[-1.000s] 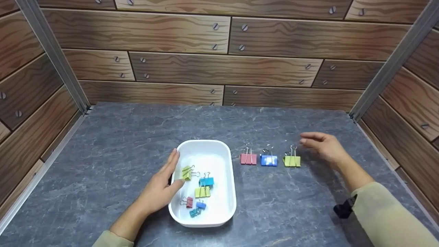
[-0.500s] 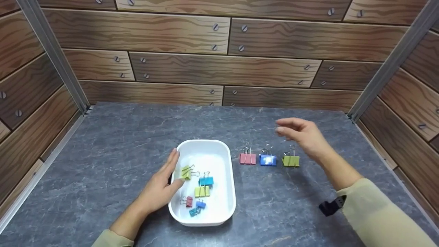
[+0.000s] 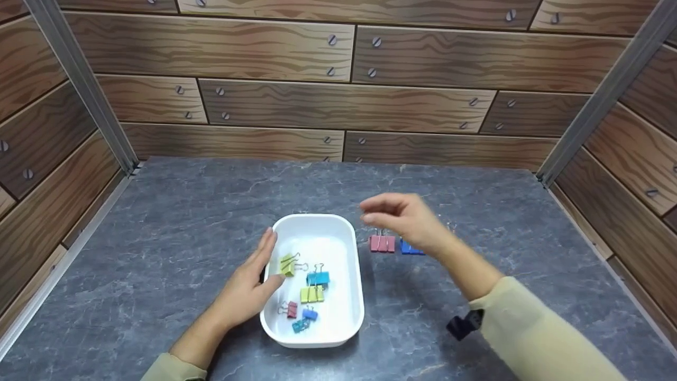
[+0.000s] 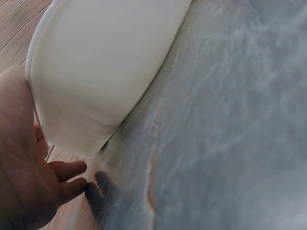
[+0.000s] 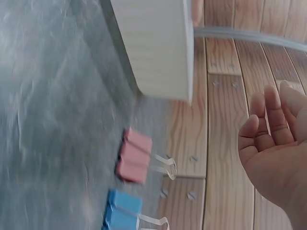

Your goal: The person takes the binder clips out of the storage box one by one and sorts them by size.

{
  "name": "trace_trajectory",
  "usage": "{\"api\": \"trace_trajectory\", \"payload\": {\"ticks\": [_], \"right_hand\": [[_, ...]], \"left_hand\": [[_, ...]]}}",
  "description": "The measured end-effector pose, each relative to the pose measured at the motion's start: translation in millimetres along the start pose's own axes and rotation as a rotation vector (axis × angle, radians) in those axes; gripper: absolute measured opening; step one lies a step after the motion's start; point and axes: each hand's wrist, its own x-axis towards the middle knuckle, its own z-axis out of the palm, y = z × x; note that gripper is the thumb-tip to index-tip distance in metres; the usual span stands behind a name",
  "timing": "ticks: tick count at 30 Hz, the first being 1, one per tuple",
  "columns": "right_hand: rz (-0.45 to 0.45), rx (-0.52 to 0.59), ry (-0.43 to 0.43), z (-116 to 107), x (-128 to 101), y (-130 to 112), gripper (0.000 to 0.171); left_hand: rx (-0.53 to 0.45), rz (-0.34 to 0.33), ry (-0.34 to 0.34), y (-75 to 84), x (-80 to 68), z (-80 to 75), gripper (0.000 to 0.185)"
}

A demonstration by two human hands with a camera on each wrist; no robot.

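A white tray (image 3: 358, 296) stands on the table, and my left hand (image 3: 243, 293) holds its left side, thumb over the rim and fingers along the outer wall. Inside lie several binder clips, among them a yellow-green one (image 3: 287, 265), a light blue one (image 3: 318, 278) and a small red one (image 3: 291, 310). My right hand (image 3: 410, 218) is in the air right of the tray, fingers loosely bent and holding nothing. Below it are a pink binder clip (image 3: 382, 244) and a blue binder clip (image 3: 411, 247). The right wrist hides most of a yellow-green clip.
The dark grey marbled table (image 3: 201, 211) spreads around the tray. Wood-patterned walls (image 3: 264, 106) enclose it at the back and both sides, with metal posts (image 3: 582, 114) at the corners. A black device (image 3: 464, 324) sits at the right sleeve.
My right hand has moved left from beyond the yellow-green clip, across the row of clips, to near the tray's far right corner. The left hand, tray and clips have stayed put.
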Motion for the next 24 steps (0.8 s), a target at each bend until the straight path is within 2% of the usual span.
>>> {"api": "trace_trajectory", "payload": {"ticks": [6,11,17,24], "right_hand": [[-0.003,0.002,-0.123,32.2,6.6,7.2,0.03],[-0.011,-0.033,-0.179,53.0,9.8,14.0,0.028],[-0.042,-0.18,-0.242,67.4,10.8,20.0,0.024],[-0.095,-0.311,-0.284,73.4,10.6,29.3,0.024]], "left_hand": [[0.013,0.007,0.003,-0.9,-0.3,-0.3,0.079],[0.011,0.005,-0.002,-1.2,0.1,-0.1,0.079],[0.008,0.001,-0.009,-0.9,0.2,0.2,0.079],[0.011,0.011,-0.001,-1.4,-0.4,-0.1,0.08]]}}
